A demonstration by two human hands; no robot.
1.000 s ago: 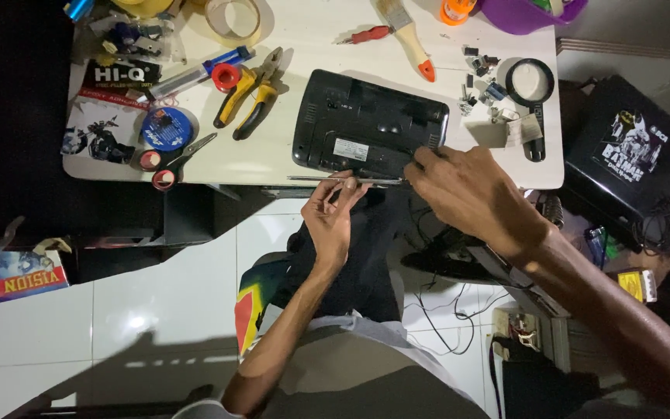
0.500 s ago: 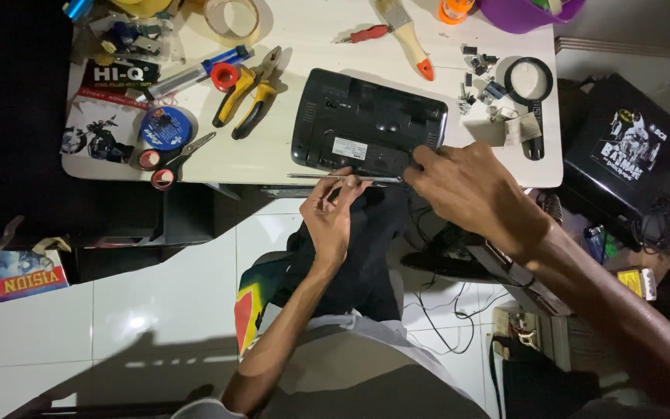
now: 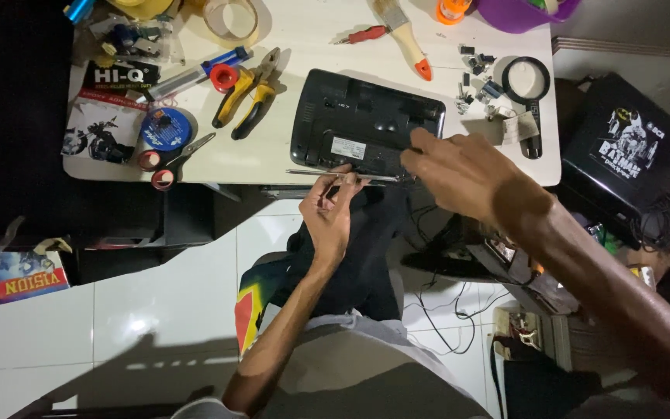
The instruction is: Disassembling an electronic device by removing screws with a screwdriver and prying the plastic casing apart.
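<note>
At the tabletop's near edge, my left hand (image 3: pixel 331 208) now pinches a thin metal rod (image 3: pixel 327 174). My right hand (image 3: pixel 459 171) has slid onto the black device (image 3: pixel 362 124), gripping its near rim

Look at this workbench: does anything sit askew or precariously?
Yes. The black plastic device lies tilted at the white table's front edge, with a thin metal rod along that edge, pinched by the left hand.
</note>
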